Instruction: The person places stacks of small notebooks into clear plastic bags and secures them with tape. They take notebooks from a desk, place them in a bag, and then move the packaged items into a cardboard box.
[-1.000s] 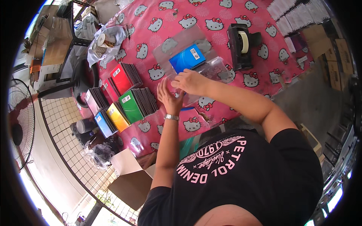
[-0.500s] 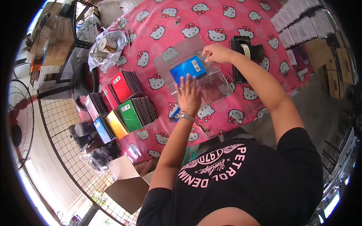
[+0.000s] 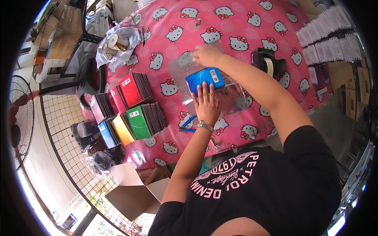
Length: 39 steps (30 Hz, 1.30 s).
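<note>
A blue spiral notebook lies on a clear plastic sheet spread on the table. My left hand rests flat with its fingers stretched out, the fingertips over the notebook's near edge and the palm on the plastic. Above the far part of the sheet, my right hand is bent over with curled fingers. Motion smears its fingertips, so whether they grip the plastic cannot be made out. A blue-handled tool, perhaps pliers, lies beside my left wrist, partly hidden.
Stacked spiral notebooks in several colours, including green and red, stand at left. A black tape dispenser sits at right. Wrapped white packs fill the far right. An open carton stands below the table's near left edge.
My right hand has moved left across the far part of the plastic sheet. My left hand stays flat at the blue notebook's near edge. The whole view has shifted slightly.
</note>
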Tool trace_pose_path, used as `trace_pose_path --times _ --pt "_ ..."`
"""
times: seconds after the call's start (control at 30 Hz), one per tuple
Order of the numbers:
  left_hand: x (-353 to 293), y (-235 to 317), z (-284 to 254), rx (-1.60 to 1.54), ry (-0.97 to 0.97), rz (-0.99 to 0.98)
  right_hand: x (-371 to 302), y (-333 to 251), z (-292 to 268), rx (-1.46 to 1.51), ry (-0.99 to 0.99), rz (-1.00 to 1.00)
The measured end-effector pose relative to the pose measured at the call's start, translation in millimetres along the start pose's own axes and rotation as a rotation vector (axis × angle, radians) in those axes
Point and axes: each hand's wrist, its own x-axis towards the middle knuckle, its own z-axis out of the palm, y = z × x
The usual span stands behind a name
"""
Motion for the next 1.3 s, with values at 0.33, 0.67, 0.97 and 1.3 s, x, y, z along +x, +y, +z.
trace_pose_path --times 0.33,0.67,0.97,1.3 --pt "12.6 -10.5 -11.4 -0.094 0.169 0.066 -1.9 1.0 -10.9 -0.124 0.312 -0.268" --pt "83.3 -74.0 -56.4 0.270 0.267 0.173 -110.8 -67.7 25.9 -0.299 0.603 -0.152" --pt "56.1 -45.3 -83.4 0.068 0.136 0.364 -125.3 -58.2 36.4 -0.425 0.561 -0.029" --pt "75.4 -52.7 -26.7 -0.091 0.162 0.262 -125.6 -9.2 -41.1 -0.324 0.216 0.104"
